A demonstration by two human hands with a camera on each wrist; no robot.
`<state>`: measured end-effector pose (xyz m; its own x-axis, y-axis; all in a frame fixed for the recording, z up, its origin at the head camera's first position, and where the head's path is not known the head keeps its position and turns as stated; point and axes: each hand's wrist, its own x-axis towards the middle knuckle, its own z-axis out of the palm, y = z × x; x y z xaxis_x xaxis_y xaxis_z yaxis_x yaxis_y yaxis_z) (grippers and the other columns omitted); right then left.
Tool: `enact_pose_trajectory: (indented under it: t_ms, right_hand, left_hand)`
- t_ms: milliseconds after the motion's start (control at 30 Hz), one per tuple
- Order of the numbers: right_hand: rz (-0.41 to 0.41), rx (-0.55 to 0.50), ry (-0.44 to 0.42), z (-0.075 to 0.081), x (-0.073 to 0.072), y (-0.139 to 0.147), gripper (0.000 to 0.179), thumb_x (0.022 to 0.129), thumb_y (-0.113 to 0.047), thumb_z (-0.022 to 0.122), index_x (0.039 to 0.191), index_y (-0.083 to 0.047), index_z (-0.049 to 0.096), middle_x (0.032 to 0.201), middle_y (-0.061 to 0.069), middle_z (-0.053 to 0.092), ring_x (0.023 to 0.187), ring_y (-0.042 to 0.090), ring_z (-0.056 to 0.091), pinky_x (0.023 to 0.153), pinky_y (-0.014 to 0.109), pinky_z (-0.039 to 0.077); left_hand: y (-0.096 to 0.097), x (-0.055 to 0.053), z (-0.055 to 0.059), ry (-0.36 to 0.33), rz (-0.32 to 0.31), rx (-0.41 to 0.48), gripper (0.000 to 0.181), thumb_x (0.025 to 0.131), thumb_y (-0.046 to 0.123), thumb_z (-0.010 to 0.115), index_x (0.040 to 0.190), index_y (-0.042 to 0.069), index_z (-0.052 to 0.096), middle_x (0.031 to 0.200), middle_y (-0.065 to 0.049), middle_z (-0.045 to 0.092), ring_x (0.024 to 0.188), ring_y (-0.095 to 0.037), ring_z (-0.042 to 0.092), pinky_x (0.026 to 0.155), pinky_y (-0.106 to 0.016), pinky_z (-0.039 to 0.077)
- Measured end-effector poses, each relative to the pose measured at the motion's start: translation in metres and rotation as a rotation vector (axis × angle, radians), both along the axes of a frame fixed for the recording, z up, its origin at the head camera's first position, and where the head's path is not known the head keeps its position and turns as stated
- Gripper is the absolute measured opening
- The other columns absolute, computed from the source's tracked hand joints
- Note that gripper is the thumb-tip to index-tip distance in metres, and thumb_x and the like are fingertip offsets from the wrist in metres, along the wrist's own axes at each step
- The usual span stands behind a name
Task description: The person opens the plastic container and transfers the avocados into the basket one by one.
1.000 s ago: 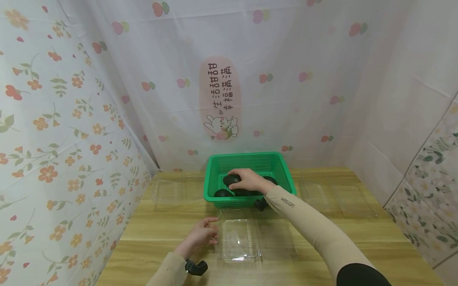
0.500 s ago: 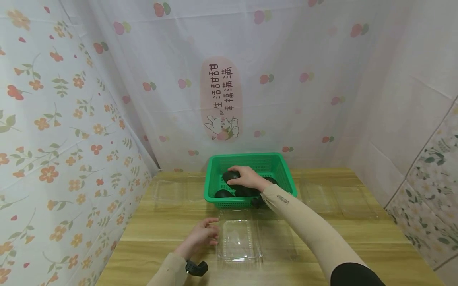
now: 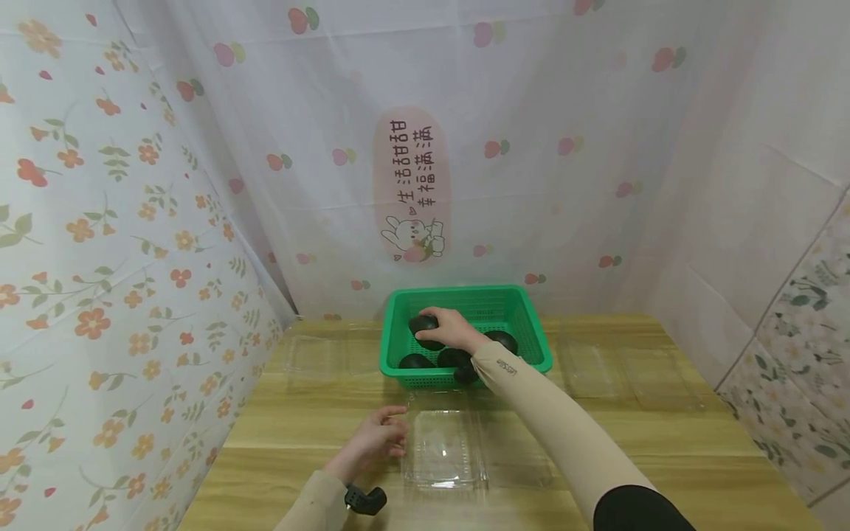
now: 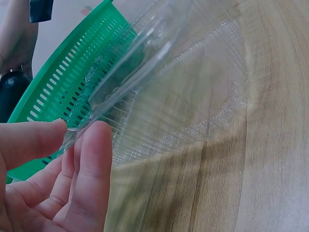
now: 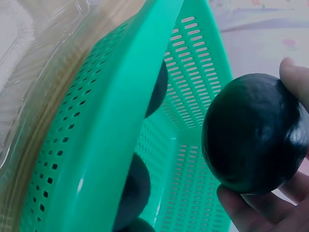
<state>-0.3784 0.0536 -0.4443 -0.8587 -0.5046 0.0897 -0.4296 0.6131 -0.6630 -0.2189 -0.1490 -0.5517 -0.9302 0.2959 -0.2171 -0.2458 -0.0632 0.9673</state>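
Note:
My right hand (image 3: 454, 328) holds a dark, glossy avocado (image 5: 256, 135) between thumb and fingers, over the inside of the green plastic basket (image 3: 425, 381). More dark avocados lie in the basket, one at the front left (image 3: 416, 361) and another on the right (image 3: 501, 341). In front of the basket a clear plastic clamshell box (image 3: 441, 446) lies with its lid folded open on the table. My left hand (image 3: 378, 439) is at the box's left side; the left wrist view shows its thumb and forefinger pinching the thin clear edge (image 4: 79, 130).
On the wooden table (image 3: 279, 442) other clear plastic boxes lie opened out, one at the left (image 3: 315, 355) and one at the right (image 3: 657, 372). A patterned curtain (image 3: 531, 184) hangs right behind the basket, with more cloth along both sides.
My right hand has shifted a little to the left inside the basket with the avocado, uncovering more of the avocados below. The left hand stays at the box.

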Motion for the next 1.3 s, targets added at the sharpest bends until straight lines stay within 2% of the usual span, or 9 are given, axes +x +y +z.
enact_pose_trajectory:
  t_ms: [367,633,867,1033,1300]
  right_hand:
    - [-0.033,-0.005,-0.005,-0.011,-0.004,-0.004,0.058,0.090,-0.033,0.070,0.138,-0.007,0.052,0.131,0.013,0.056,0.115,0.029,0.055,0.094,0.044,0.047]
    - [-0.058,-0.001,-0.050,-0.019,-0.005,-0.007,0.059,0.090,-0.032,0.070,0.139,-0.008,0.050,0.136,0.014,0.053,0.121,0.031,0.051,0.096,0.046,0.046]
    - [-0.065,0.019,-0.064,-0.024,-0.007,-0.010,0.055,0.089,-0.034,0.070,0.134,-0.007,0.053,0.127,0.014,0.058,0.113,0.029,0.056,0.092,0.045,0.048]
    - [-0.057,0.030,-0.064,-0.026,-0.008,-0.009,0.055,0.089,-0.033,0.069,0.132,-0.003,0.054,0.127,0.016,0.057,0.113,0.032,0.055,0.090,0.046,0.049]
    - [-0.099,0.081,-0.104,-0.037,-0.012,-0.012,0.052,0.091,-0.034,0.068,0.133,-0.008,0.054,0.129,0.014,0.057,0.113,0.029,0.056,0.090,0.045,0.049]
  left_hand:
    - [-0.002,0.000,0.001,-0.002,-0.011,0.001,0.053,0.092,-0.003,0.055,0.138,-0.014,0.032,0.093,-0.009,0.053,0.071,-0.014,0.057,0.057,-0.024,0.054]
    - [-0.002,0.001,0.001,0.001,-0.010,-0.009,0.053,0.091,-0.002,0.056,0.138,-0.015,0.034,0.094,-0.009,0.054,0.071,-0.015,0.058,0.057,-0.024,0.054]
    - [-0.001,0.002,0.001,-0.007,-0.003,-0.011,0.054,0.091,-0.002,0.057,0.138,-0.014,0.034,0.092,-0.008,0.054,0.071,-0.014,0.057,0.057,-0.024,0.054]
    - [-0.001,0.001,0.003,-0.005,-0.004,-0.013,0.053,0.092,-0.002,0.057,0.138,-0.015,0.033,0.093,-0.008,0.054,0.072,-0.014,0.058,0.058,-0.024,0.054]
    - [-0.001,0.000,0.002,-0.010,0.001,-0.012,0.054,0.092,-0.001,0.057,0.138,-0.013,0.033,0.094,-0.008,0.054,0.073,-0.015,0.057,0.058,-0.026,0.054]
